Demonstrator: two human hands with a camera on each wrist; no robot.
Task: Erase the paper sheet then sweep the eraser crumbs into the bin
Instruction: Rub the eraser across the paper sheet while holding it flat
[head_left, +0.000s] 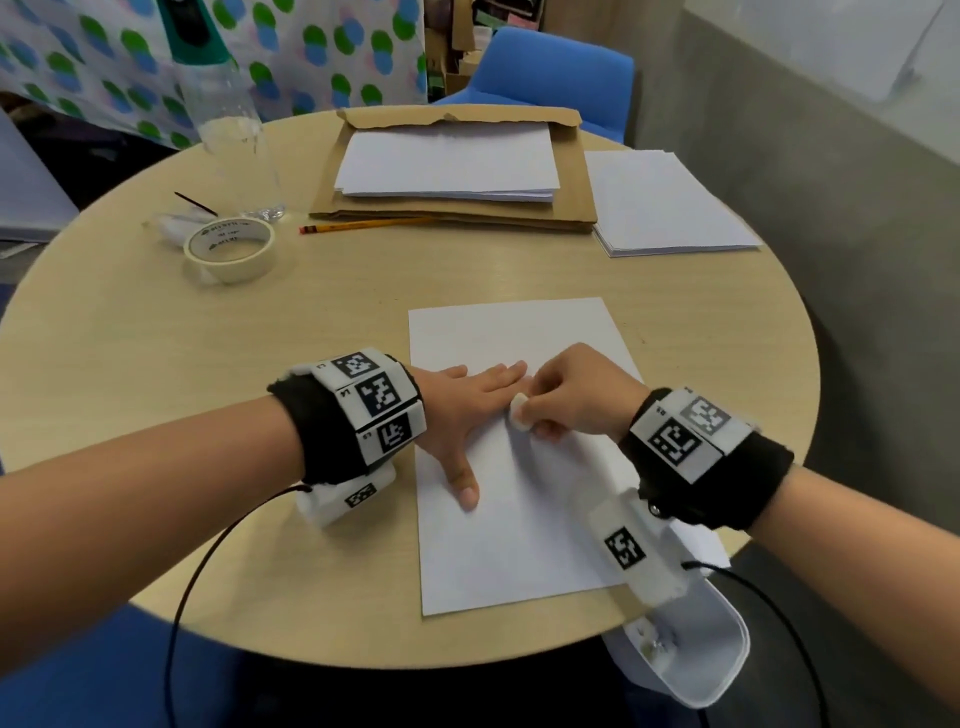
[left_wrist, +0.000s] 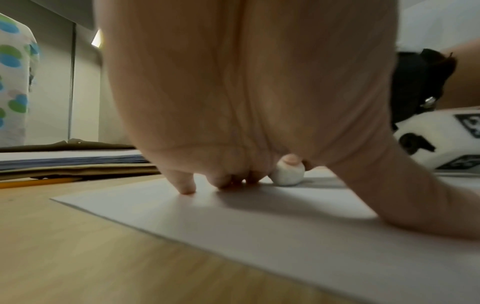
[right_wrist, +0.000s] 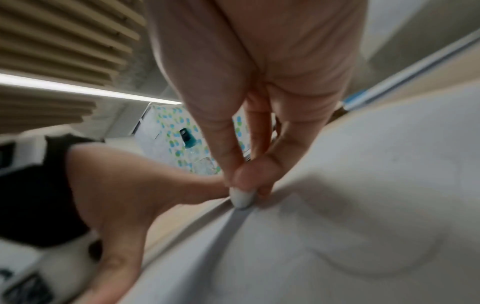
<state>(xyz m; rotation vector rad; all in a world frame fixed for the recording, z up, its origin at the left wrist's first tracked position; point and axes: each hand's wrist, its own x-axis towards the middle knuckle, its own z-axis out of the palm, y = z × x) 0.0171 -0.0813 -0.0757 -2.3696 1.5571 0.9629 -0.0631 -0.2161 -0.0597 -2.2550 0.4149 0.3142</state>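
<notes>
A white paper sheet (head_left: 519, 493) lies on the round wooden table (head_left: 260, 364) in front of me. My left hand (head_left: 462, 410) rests flat on the sheet's left part, fingers straight, thumb spread toward me. My right hand (head_left: 561, 400) pinches a small white eraser (head_left: 519, 413) between thumb and fingers, its tip down on the paper beside my left fingers. The left wrist view shows the eraser (left_wrist: 288, 174) standing on the sheet (left_wrist: 259, 236). In the right wrist view the eraser (right_wrist: 241, 197) touches the paper (right_wrist: 337, 205). A white bin (head_left: 696, 649) sits below the table's near right edge.
A tape roll (head_left: 231, 249), a clear bottle (head_left: 234, 135) and a yellow pencil (head_left: 363, 225) sit at the far left and middle. A paper stack on a brown envelope (head_left: 452, 208) and another paper stack (head_left: 670, 202) lie at the back. A blue chair (head_left: 550, 73) stands behind.
</notes>
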